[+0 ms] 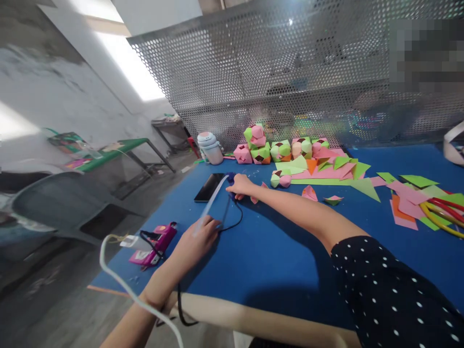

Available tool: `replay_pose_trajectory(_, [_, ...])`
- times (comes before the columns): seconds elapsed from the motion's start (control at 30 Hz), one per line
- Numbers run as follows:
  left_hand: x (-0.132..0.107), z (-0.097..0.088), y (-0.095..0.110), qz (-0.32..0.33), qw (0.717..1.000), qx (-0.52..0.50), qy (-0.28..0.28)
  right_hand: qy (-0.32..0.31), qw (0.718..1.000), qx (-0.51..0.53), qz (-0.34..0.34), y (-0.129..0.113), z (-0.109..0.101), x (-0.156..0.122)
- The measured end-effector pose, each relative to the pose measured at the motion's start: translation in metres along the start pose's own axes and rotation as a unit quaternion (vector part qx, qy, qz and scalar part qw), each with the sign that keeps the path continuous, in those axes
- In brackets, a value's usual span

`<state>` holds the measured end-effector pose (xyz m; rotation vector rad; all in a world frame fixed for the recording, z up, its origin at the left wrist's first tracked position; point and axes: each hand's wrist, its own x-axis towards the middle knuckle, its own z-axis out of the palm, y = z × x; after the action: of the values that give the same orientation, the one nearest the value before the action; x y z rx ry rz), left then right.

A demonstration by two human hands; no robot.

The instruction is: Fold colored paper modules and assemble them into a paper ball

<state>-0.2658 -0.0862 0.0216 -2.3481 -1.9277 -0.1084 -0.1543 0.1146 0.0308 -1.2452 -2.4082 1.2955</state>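
Note:
In the head view, my right hand (242, 186) is closed around a small dark blue glue gun (230, 178), mostly hidden by the fingers. From it a long translucent glue stick (215, 197) slants down to my left hand (200, 240), which is closed on its lower end. A black cord (240, 215) loops from below my right hand toward the left. A dark phone (209, 187) lies on the blue tabletop (253, 261), just left of my right hand. Closest to its right stands a small green and pink folded-paper piece (280, 179).
Several folded-paper cubes (261, 153) line the back by a perforated metal screen (246, 72), beside a bottle (210, 149). Paper pieces (337, 169) spread rightward, with yellow and red loops (444, 217) at the right. A magenta power box (157, 246) and white cable (119, 280) are left.

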Motion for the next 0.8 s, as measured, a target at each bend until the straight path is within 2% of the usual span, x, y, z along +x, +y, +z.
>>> replay_pose_trajectory(0.17, [0.007, -0.008, 0.028, 0.055, 0.998, 0.019, 0.005, -0.030, 0.999, 0.015, 0.024, -0.001, -0.005, -0.001])
replay_pose_trajectory(0.3, [0.016, -0.007, 0.050, 0.078, 0.996, 0.041, -0.003, -0.038, 0.998, 0.017, 0.036, -0.004, -0.009, -0.005])
replay_pose_trajectory(0.5, [0.025, -0.005, 0.061, 0.101, 0.994, 0.040, -0.004, -0.036, 0.999, 0.010, 0.040, -0.011, -0.013, -0.013])
replay_pose_trajectory(0.67, [0.032, -0.006, 0.066, 0.087, 0.996, 0.028, -0.010, -0.017, 1.000, 0.007, 0.004, -0.020, -0.036, -0.028])
replay_pose_trajectory(0.73, [0.039, -0.003, 0.068, 0.064, 0.998, -0.017, 0.010, 0.009, 1.000, 0.005, -0.027, -0.019, -0.050, -0.038])
replay_pose_trajectory(0.8, [0.051, 0.002, 0.068, 0.030, 0.994, -0.088, 0.056, 0.045, 0.997, 0.002, -0.066, -0.012, -0.063, -0.052])
